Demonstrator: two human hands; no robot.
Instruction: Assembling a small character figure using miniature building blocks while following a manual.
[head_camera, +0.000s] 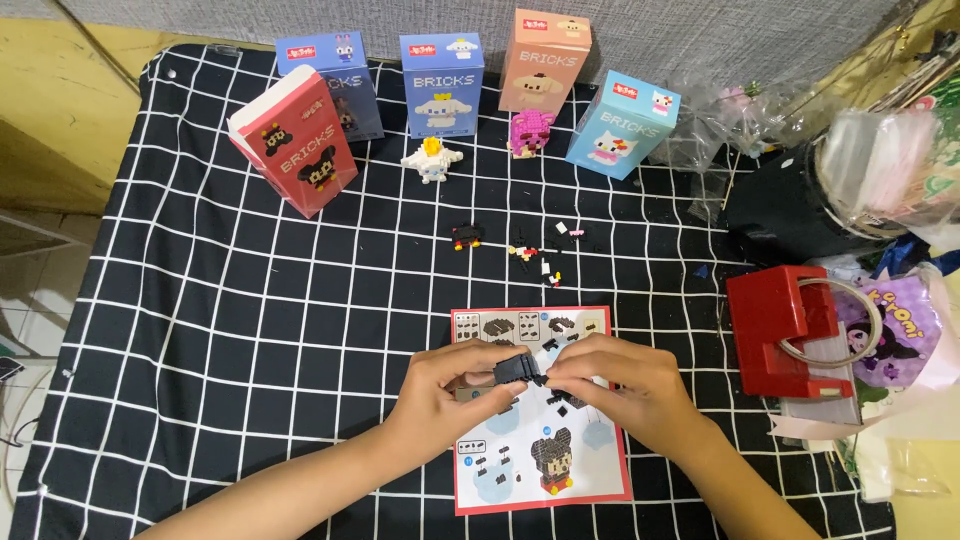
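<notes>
My left hand (455, 385) and right hand (625, 385) pinch a small black brick cluster (518, 370) between curled fingertips, above the glossy instruction sheet (590, 475) near the gridded tablecloth's (230, 330) front edge. Loose bricks (540, 258) scatter mid-cloth; five cardboard boxes (295, 152) line the far edge.

My table (200, 330) has a black cloth with white squares. At twelve o'clock stand five brick boxes: a red box (292, 143), a purple box (330, 85), a blue box (442, 84), an orange box (543, 62) and a light blue box (622, 124). A white brick toy (431, 160) and a pink brick toy (530, 133) stand by them. Loose little bricks (535, 252) lie in the middle. A paper sheet (545, 460) lies at six o'clock. A red tool (782, 330) sits at three o'clock.
</notes>
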